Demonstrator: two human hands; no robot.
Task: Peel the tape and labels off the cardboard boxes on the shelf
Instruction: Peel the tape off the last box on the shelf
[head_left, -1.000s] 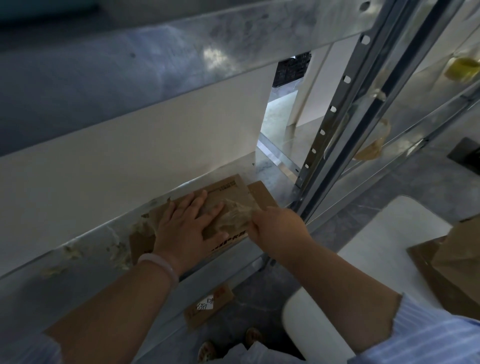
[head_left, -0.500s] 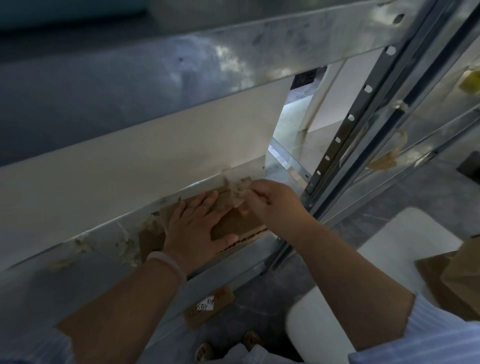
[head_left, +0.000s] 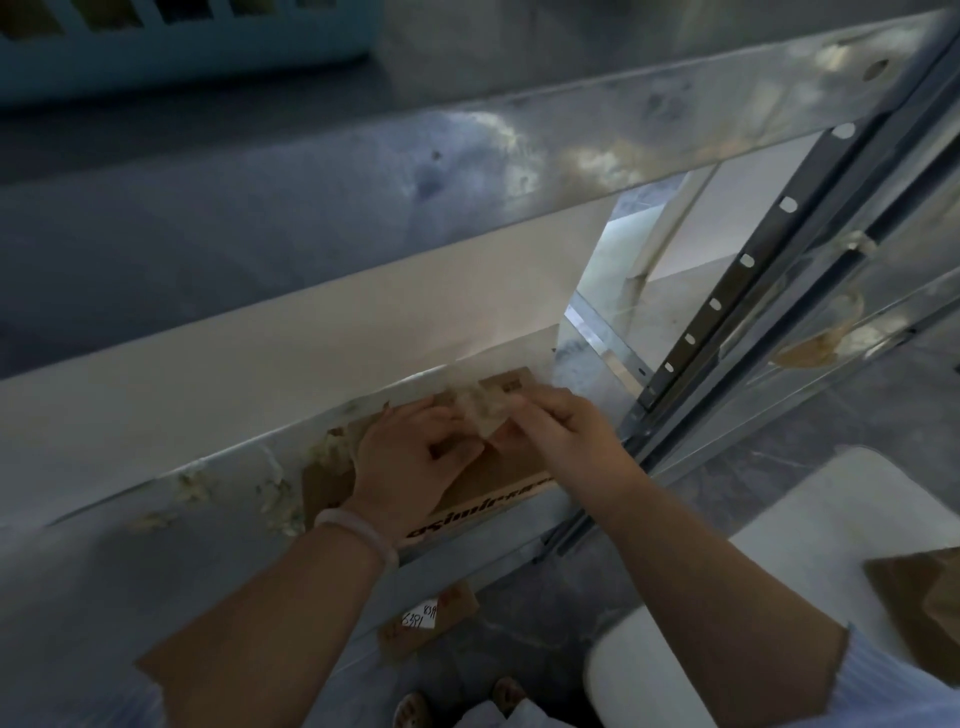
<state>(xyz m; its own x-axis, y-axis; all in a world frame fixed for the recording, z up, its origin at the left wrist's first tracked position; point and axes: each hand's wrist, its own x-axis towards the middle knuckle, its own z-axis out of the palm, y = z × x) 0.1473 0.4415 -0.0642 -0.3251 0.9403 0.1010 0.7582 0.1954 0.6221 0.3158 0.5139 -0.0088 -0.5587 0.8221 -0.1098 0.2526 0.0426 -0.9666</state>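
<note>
A flattened brown cardboard box (head_left: 498, 478) with black lettering lies on the metal shelf (head_left: 104, 561). A crumpled strip of clear tape (head_left: 480, 408) stands lifted off the box's top. My right hand (head_left: 561, 426) pinches the tape's right side. My left hand (head_left: 410, 462) rests on the box with its fingers curled, the fingertips touching the tape's lower left edge. A pale bracelet (head_left: 358, 530) circles my left wrist.
Bits of torn tape (head_left: 275, 499) stick to the shelf left of the box. A steel upright (head_left: 727, 291) stands to the right. A cardboard piece with a white label (head_left: 423, 618) lies on the floor below. A white stool (head_left: 779, 571) carries a brown box (head_left: 924, 587). A blue basket (head_left: 182, 47) sits above.
My right hand pulled the tape up off the box. My left hand went from flat on the cardboard to curled, its fingertips now at the tape. The view tilted slightly up.
</note>
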